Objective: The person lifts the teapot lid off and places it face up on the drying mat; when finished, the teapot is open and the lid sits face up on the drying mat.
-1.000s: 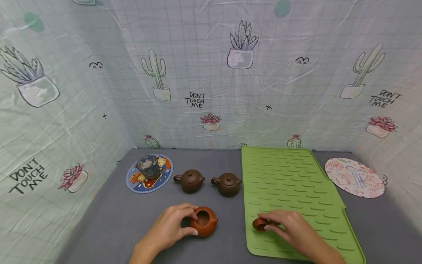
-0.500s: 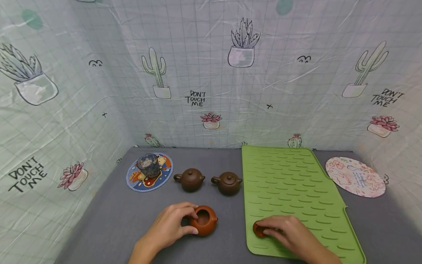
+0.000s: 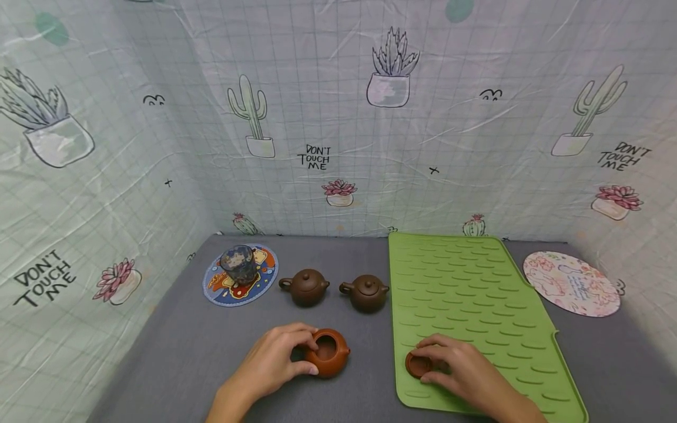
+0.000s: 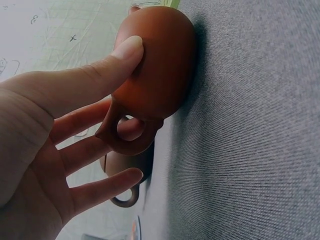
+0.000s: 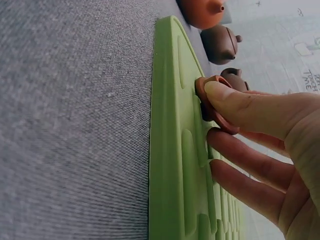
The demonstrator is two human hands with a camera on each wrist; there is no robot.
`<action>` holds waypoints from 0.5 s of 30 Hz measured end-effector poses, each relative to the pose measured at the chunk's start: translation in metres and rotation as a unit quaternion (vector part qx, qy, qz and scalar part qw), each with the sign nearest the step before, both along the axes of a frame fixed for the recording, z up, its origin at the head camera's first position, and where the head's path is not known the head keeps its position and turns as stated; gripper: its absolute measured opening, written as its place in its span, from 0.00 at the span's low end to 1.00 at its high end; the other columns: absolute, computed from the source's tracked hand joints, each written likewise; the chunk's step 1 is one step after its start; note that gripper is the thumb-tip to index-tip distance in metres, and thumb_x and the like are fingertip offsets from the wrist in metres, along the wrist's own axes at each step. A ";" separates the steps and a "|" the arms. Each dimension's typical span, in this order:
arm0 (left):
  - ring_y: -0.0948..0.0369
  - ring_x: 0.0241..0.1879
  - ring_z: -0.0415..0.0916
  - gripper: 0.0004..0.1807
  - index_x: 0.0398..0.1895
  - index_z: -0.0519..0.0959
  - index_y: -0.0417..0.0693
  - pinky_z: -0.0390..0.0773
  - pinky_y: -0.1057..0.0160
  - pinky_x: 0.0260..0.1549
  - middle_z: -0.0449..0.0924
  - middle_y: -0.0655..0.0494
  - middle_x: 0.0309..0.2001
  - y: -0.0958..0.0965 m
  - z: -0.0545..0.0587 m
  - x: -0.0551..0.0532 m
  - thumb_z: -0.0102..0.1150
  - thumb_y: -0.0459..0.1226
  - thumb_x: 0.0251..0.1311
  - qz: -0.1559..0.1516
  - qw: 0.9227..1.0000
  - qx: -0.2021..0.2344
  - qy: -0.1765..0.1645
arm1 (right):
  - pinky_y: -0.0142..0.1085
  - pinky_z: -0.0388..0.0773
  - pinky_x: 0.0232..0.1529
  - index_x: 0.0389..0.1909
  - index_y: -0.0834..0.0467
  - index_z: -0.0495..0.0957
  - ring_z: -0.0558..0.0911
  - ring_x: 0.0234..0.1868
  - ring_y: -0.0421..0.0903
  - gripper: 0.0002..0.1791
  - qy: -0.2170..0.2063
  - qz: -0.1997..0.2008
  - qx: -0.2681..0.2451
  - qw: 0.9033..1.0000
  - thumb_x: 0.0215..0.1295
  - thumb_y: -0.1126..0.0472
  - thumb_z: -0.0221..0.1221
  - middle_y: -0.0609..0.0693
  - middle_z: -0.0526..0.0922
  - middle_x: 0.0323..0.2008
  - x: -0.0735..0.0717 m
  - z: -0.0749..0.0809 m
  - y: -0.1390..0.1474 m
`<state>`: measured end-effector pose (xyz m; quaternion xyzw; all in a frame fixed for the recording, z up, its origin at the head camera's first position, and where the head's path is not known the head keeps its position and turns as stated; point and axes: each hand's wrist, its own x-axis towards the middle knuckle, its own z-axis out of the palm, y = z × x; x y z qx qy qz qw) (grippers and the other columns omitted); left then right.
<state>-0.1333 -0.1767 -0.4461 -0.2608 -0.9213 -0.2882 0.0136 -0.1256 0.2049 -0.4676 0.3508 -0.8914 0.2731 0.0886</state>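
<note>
- Clearly, the left hand (image 3: 277, 358) grips the pot (image 3: 336, 365), a reddish-orange one, with the thumb pressed on its near side and a finger hooked at the rim of its round mouth.
- The pot is on the tabletop (image 3: 365, 399), left of the green mat (image 3: 460, 294), mouth up, with its spout pointing right.
- In the left wrist view, the pot's handle (image 4: 137, 145) sits near the palm, one fingertip lies behind its loop, and another finger is spread away from it.
- The right hand (image 3: 456, 365) pinches the lid (image 3: 419, 365) between thumb and finger at its edge.
- The lid, of a similar reddish colour, is turned hollow side up at the near-left corner of the mat; whether it bears fully on the mat or is slightly lifted, I cannot tell.
- In the right wrist view, two more fingers of that hand reach out low over the mat's ridges.
- Beyond the pot stand two brown teapots, the left one (image 3: 307, 290) and the right one (image 3: 369, 295), side by side but apart, both lidded, handles to the left; the right one is just beside the mat's edge.
- Farther left, a dark patterned glass (image 3: 239, 267) stands on a round blue coaster (image 3: 227, 298).
- Right of the mat, near its far end, lies a pink floral coaster (image 3: 571, 283).
- A cactus-print cloth (image 3: 211, 194) hangs behind everything.
</note>
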 end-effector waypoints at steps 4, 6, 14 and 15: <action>0.62 0.50 0.85 0.15 0.36 0.85 0.58 0.84 0.57 0.51 0.87 0.64 0.52 0.001 0.000 0.000 0.81 0.45 0.44 0.003 1.000 0.002 0.005 | 0.31 0.83 0.38 0.50 0.44 0.86 0.86 0.43 0.34 0.20 -0.017 -0.005 0.010 1.000 0.55 0.54 0.74 0.38 0.87 0.47 0.000 0.002 -0.002; 0.62 0.50 0.85 0.15 0.35 0.85 0.59 0.84 0.58 0.50 0.87 0.64 0.52 0.001 0.000 0.000 0.81 0.45 0.43 0.005 1.000 0.003 0.007 | 0.33 0.84 0.40 0.51 0.44 0.86 0.87 0.45 0.37 0.20 -0.022 -0.009 0.023 0.999 0.56 0.54 0.74 0.39 0.87 0.48 -0.001 0.004 -0.003; 0.63 0.50 0.85 0.15 0.34 0.85 0.59 0.84 0.58 0.50 0.87 0.64 0.52 0.002 0.001 -0.001 0.82 0.44 0.43 0.004 1.000 0.005 0.002 | 0.33 0.84 0.39 0.52 0.46 0.86 0.87 0.42 0.35 0.20 -0.065 -0.012 0.040 0.997 0.57 0.56 0.72 0.44 0.88 0.49 -0.004 0.007 -0.004; 0.63 0.50 0.85 0.15 0.34 0.85 0.59 0.84 0.58 0.51 0.87 0.64 0.52 0.002 0.001 -0.002 0.81 0.44 0.43 0.004 1.000 0.004 0.001 | 0.32 0.84 0.38 0.51 0.47 0.86 0.86 0.41 0.33 0.20 -0.072 -0.009 0.032 0.997 0.56 0.57 0.73 0.45 0.88 0.49 -0.005 0.007 -0.003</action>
